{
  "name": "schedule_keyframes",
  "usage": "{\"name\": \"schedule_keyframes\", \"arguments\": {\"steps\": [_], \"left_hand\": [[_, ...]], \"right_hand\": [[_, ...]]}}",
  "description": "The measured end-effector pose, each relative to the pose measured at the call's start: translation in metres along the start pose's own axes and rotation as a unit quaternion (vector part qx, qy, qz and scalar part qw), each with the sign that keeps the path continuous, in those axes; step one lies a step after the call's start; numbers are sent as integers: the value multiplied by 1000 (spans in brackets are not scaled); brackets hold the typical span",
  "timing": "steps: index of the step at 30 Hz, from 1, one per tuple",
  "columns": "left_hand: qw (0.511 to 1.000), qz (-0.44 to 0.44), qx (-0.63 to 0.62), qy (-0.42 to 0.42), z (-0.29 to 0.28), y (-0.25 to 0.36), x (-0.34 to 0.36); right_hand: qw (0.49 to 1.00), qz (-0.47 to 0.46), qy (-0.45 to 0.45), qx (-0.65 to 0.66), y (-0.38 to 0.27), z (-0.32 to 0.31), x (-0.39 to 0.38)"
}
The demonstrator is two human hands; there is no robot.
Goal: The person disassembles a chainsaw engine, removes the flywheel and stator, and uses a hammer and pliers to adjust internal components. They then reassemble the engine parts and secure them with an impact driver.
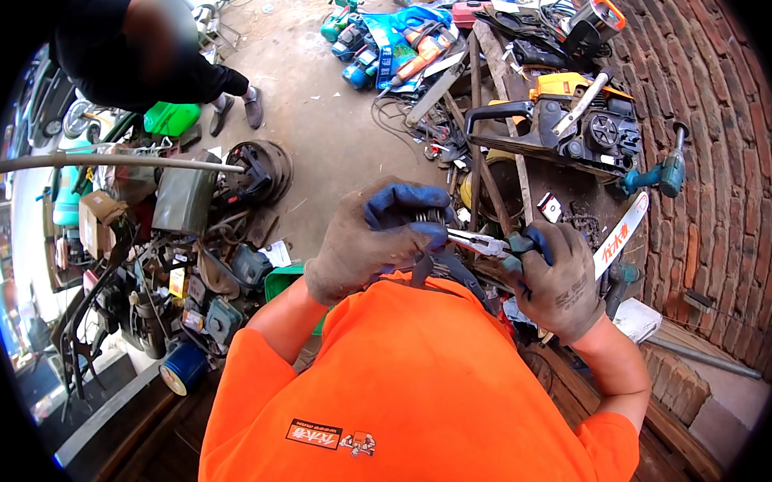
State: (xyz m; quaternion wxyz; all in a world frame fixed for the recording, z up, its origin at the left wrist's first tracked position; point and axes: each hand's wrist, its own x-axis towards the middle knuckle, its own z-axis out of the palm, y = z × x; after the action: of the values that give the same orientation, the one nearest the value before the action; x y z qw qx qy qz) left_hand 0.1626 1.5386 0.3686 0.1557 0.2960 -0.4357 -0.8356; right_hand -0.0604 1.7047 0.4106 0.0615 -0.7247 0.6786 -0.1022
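Observation:
My left hand (370,242), in a grey glove with blue fingertips, is closed around a small dark metal part (428,215) held close to my chest. My right hand (560,276), gloved the same way, grips the handles of a pair of pliers (483,244). The pliers' jaws point left and reach the part in my left hand. My orange shirt (410,386) fills the lower middle of the view and hides what lies below the hands.
An orange and black chainsaw (570,117) lies on the wooden bench by the brick wall (709,141), with a loose guide bar (622,231) and a teal drill (663,175). Machine parts are heaped at left (171,250). Another person stands at top left (145,53).

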Motion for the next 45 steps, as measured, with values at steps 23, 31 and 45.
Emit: {"name": "schedule_keyframes", "arguments": {"steps": [23,31,45], "left_hand": [[915,204,341,-65,-9,-2,12],[960,135,233,-75,-14,0,14],[993,-2,110,-38,-10,1,10]], "right_hand": [[911,127,-260,295,24,-28,28],[941,119,-201,245,11,-25,23],[999,-12,-25,40,13,2,12]]}}
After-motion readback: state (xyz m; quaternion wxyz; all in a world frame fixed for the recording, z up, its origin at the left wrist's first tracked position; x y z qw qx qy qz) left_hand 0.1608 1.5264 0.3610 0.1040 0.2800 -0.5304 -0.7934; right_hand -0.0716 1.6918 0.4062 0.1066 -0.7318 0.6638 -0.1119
